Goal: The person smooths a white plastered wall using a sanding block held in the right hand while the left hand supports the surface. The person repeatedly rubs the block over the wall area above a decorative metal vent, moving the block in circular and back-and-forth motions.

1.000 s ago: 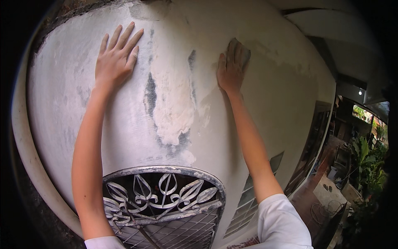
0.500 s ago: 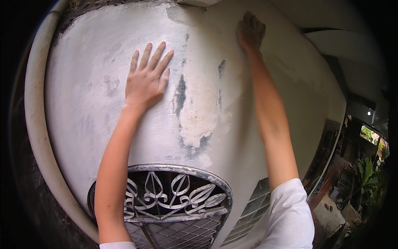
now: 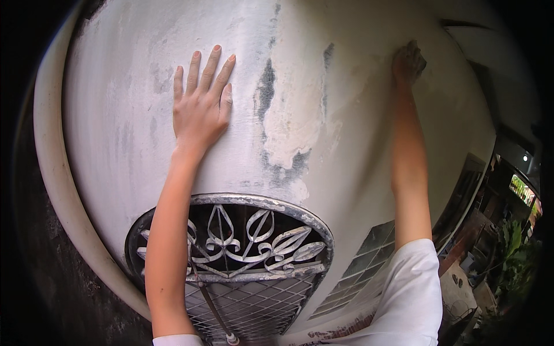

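Observation:
My left hand [image 3: 200, 112] lies flat against a whitish wall [image 3: 118, 95], its dusty fingers spread and pointing up. Nothing is held in it. To the right of its thumb, the wall has a rough patch [image 3: 288, 130] with dark grey streaks and a cream area. My right hand [image 3: 407, 63] is raised high on the wall's shaded right part, fingers curled and greyish with dust. Something dark seems tucked under those fingers, but I cannot make out what it is.
Below my hands is an arched opening with a scrolled metal grille [image 3: 231, 245] and lattice under it. A thick pale pipe [image 3: 49, 132] runs down the left. A louvred window [image 3: 363, 265] sits at lower right. Green plants [image 3: 513, 248] and clutter stand at far right.
My right hand has moved right along the wall and appears slightly lower. My left hand stays flat in nearly the same place. The whole view has shifted somewhat.

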Demonstrator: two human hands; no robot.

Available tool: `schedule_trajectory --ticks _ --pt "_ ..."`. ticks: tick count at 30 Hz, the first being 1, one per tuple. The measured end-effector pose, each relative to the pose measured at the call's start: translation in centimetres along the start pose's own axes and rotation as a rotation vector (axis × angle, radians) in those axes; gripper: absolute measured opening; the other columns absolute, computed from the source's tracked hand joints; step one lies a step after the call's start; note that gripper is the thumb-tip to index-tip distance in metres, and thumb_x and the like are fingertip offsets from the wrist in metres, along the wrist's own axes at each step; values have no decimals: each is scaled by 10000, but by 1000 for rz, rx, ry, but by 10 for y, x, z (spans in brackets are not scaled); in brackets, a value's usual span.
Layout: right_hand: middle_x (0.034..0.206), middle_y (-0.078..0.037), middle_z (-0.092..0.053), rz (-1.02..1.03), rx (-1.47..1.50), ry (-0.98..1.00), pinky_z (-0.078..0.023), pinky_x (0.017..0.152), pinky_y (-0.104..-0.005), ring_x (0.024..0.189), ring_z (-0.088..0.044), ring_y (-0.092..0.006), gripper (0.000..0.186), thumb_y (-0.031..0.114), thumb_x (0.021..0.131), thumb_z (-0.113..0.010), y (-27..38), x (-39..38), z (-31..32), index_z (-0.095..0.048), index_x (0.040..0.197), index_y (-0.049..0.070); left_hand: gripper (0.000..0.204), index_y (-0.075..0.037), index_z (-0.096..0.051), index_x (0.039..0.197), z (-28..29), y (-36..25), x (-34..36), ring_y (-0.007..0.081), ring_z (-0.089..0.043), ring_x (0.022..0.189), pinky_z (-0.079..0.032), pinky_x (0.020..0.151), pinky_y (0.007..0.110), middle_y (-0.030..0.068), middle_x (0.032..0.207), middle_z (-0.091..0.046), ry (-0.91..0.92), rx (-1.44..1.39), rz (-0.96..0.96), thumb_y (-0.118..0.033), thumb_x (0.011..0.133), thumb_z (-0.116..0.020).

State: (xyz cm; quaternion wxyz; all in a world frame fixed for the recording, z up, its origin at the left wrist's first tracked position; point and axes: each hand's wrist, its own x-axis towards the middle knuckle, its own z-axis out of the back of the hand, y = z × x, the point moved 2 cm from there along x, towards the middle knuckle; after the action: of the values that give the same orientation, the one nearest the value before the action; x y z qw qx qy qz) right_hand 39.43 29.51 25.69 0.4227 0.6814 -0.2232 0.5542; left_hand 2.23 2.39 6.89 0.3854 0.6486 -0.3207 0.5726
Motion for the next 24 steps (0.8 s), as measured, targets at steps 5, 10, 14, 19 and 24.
schedule_trajectory --ticks 5,10,14,19,24 --pt "1695 -66 -155 239 87 -177 -135 1244 -519 1553 -137 -299 601 436 1065 -273 -24 -74 -15 -258 1611 186 590 -354 -329 1581 -5 -15 -30 205 -191 1552 -90 1276 474 -60 1670 -255 -11 -16 25 -357 996 -409" --pt "1683 -109 -189 379 117 -64 -99 1246 -530 1540 -162 -355 626 462 1066 -293 8 -192 -5 -238 1616 168 614 -294 -317 1595 -5 -40 -53 249 -176 1557 -82 1268 511 -20 1678 -240 8 -59 23 -366 993 -414" --pt "1664 -123 -250 587 191 68 -115 1235 -564 1529 -204 -372 608 416 1026 -424 38 -301 17 -356 1578 167 613 -271 -283 1608 -3 -77 -75 249 -154 1561 -62 1269 511 -11 1689 -204 60 -168 -103 -363 1011 -385" --pt "1655 -74 -297 770 174 264 -134 1235 -559 1537 -221 -322 573 393 988 -489 19 -395 42 -455 1535 225 615 -231 -304 1602 2 -118 -97 242 -163 1559 -71 1275 498 -7 1681 -230 134 -304 -326 -333 1006 -413" --pt "1645 -57 -323 762 160 338 -142 1240 -534 1531 -243 -305 553 386 980 -499 -8 -403 48 -475 1520 271 593 -196 -353 1580 5 -138 -100 173 -239 1534 -150 1277 423 -42 1660 -280 168 -403 -538 -290 1002 -443"
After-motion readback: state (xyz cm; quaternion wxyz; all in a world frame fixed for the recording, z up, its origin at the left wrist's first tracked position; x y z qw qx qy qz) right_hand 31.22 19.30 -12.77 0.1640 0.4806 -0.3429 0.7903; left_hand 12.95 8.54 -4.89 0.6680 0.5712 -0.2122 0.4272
